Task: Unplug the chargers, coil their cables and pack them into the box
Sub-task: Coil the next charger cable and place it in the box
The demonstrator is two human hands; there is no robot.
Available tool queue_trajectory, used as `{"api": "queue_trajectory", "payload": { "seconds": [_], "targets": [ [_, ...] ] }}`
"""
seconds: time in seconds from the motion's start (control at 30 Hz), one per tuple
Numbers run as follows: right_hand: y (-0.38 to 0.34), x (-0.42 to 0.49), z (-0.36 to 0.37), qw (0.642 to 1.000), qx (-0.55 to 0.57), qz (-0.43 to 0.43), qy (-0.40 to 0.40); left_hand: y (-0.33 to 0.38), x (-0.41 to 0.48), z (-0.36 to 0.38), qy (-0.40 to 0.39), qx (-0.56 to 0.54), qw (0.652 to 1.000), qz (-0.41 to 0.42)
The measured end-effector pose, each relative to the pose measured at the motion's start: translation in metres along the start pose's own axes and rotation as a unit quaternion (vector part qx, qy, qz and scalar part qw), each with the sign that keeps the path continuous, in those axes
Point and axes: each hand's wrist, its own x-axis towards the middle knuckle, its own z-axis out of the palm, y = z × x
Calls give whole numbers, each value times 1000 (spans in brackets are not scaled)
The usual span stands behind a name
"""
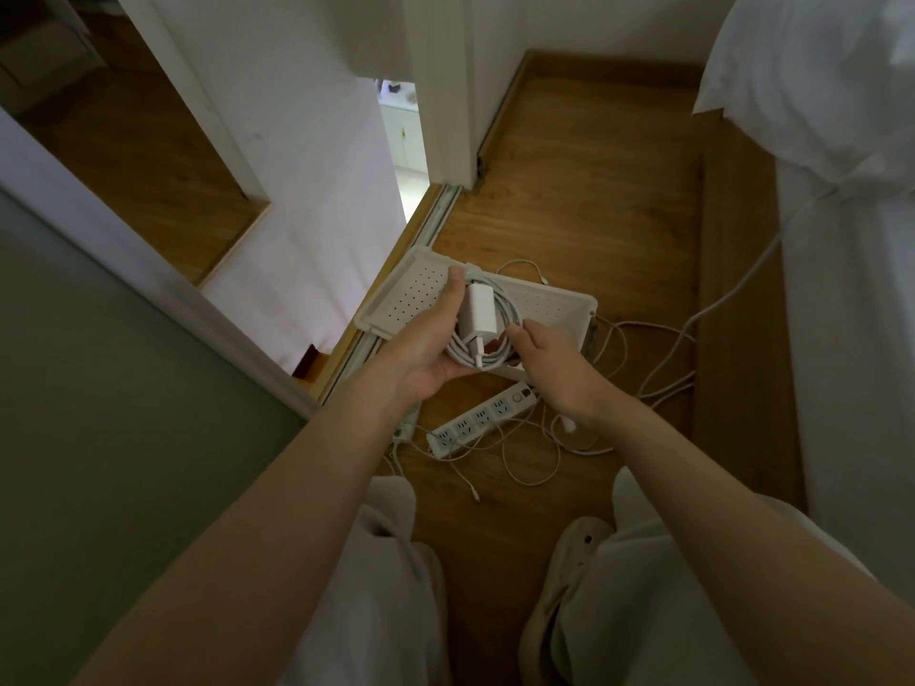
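Observation:
My left hand [431, 339] holds a white charger [479, 311] with its white cable [505, 334] coiled around it, fingers curled over the top of the coil. My right hand [554, 368] touches the coil's right side with bent fingers. Both hover just above the white perforated box [554, 304] on the wooden floor. Below them a white power strip [482, 420] lies on the floor with its visible sockets bare. Loose white cables [534, 462] trail around the strip.
A bed with white sheets [851, 240] runs along the right, with a cable [733, 294] hanging down from it. A sliding door track [421, 230] and white wall stand to the left of the box. My knees and a slipper [569, 586] are at the bottom.

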Motion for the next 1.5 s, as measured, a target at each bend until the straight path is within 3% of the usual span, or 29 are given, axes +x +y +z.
{"api": "queue_trajectory", "payload": {
  "seconds": [0.23,0.37,0.5,0.57,0.63,0.73,0.8,0.93,1.07,1.17,1.27,1.33,1.37,1.43,1.5],
  "targets": [
    [5,6,3,999,-5,13,40,-10,-1,15,41,36,995,80],
    [3,0,5,1000,12,-2,23,-13,6,13,117,114,978,130],
    [2,-2,-6,999,-17,-45,-24,-8,6,9,129,158,965,166],
    [6,-2,-12,994,-69,-67,-45,-7,6,7,132,159,963,174],
    [11,-2,-16,975,-201,-88,-46,-6,5,6,144,159,962,169],
    [11,-6,-16,895,-427,-128,-11,-8,6,5,152,172,958,170],
    [7,-10,-14,892,-438,-112,-5,-8,6,5,154,176,956,176],
    [7,-8,-6,983,-181,-6,10,-5,4,6,154,155,961,170],
    [5,-3,-11,995,37,88,31,-9,3,8,133,171,962,166],
    [-3,-2,-18,953,251,151,73,-10,3,13,102,182,967,149],
    [-9,-4,-21,841,480,226,105,-9,5,15,87,173,972,134],
    [-8,-2,-21,776,562,258,121,-10,7,16,76,189,969,139],
    [-7,-1,-21,761,576,269,128,-10,7,18,71,193,968,141],
    [-7,1,-20,768,561,280,128,-11,7,20,66,189,969,145],
    [-8,1,-19,808,512,270,111,-10,6,20,64,179,970,154]
  ]
}}
